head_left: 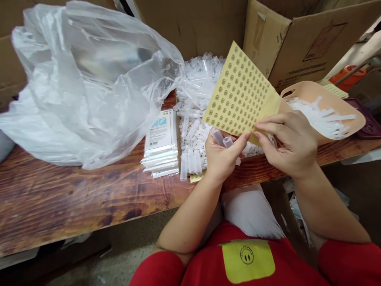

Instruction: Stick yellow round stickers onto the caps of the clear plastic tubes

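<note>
A yellow sheet of small round printed stickers (238, 93) is held up, tilted, above the table. My left hand (222, 159) is closed around a few translucent plastic tubes (217, 137), and its thumb presses on the sheet's lower edge. With thumb and index finger, my right hand (293, 141) pinches the sheet near its lower right edge. Whether a single sticker is between those fingertips is too small to tell. Behind the sheet, a shallow box is filled with clear and white plastic pieces (193, 131). Three tubes (190, 162) lie side by side at its front.
Flat white packets (160, 135) are stacked left of the plastic pieces. A large clear plastic bag (98, 83) covers the left of the wooden table (89, 194). A peach basket (354, 115) of white strips stands right, before a cardboard box (315, 47).
</note>
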A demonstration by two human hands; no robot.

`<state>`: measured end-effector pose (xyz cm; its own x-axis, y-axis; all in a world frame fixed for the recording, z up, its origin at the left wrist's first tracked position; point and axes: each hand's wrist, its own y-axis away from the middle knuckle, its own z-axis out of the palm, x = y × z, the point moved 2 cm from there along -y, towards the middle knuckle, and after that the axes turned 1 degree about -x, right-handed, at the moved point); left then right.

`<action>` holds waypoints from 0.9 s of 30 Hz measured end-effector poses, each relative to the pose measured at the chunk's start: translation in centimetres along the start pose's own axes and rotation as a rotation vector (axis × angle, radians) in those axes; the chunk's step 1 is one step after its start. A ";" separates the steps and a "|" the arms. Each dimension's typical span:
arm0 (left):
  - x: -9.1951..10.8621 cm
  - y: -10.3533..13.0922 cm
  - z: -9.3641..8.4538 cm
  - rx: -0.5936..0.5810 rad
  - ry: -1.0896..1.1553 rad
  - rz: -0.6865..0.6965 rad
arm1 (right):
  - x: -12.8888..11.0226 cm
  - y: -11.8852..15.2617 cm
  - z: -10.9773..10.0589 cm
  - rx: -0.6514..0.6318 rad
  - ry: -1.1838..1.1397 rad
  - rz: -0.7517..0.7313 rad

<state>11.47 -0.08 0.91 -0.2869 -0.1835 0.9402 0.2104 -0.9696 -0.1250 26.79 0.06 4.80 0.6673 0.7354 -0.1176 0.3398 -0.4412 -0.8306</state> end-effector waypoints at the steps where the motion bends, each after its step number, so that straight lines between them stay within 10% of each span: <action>1: 0.1 0.0 0.0 -0.005 -0.002 -0.005 | 0.0 0.0 0.2 -0.005 -0.009 0.006; 27: -0.4 0.5 -0.2 0.102 -0.142 0.133 | -1.1 -1.2 0.5 -0.066 -0.087 0.023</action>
<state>11.48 -0.49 0.44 -0.1168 -0.2771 0.9537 0.3333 -0.9155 -0.2252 25.32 0.01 5.69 0.6166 0.7652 -0.1851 0.3701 -0.4893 -0.7897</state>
